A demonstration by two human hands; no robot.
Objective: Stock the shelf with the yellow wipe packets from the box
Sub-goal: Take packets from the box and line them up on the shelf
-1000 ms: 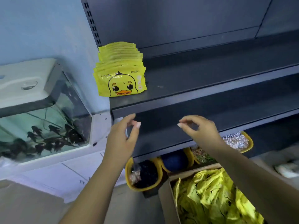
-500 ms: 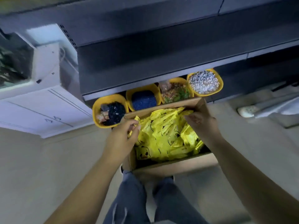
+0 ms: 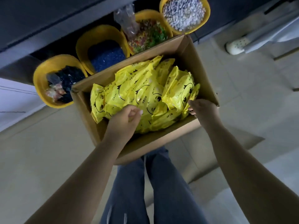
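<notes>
A cardboard box [image 3: 161,139] stands open on the floor in front of my legs, filled with a loose heap of yellow wipe packets [image 3: 137,94] printed with a duck face. My left hand [image 3: 124,122] hovers over the near left of the heap with its fingers curled in, and nothing shows in it. At the box's right side, my right hand [image 3: 202,110] pinches the edge of a packet [image 3: 178,94] between thumb and fingers. Only the dark lower shelf edge [image 3: 48,21] shows at the top; the stocked shelf is out of view.
Several yellow tubs sit under the shelf behind the box: dark pieces [image 3: 40,81], blue gravel [image 3: 105,57], mixed coloured bits [image 3: 147,36], white pebbles [image 3: 184,12]. Pale tiled floor [image 3: 48,151] surrounds the box. A white shoe [image 3: 236,46] lies at the right.
My view has dropped from the shelf with its packet stack down to the box. Both hands have come down from the shelf edge into the box, the right one reaching a packet's edge.
</notes>
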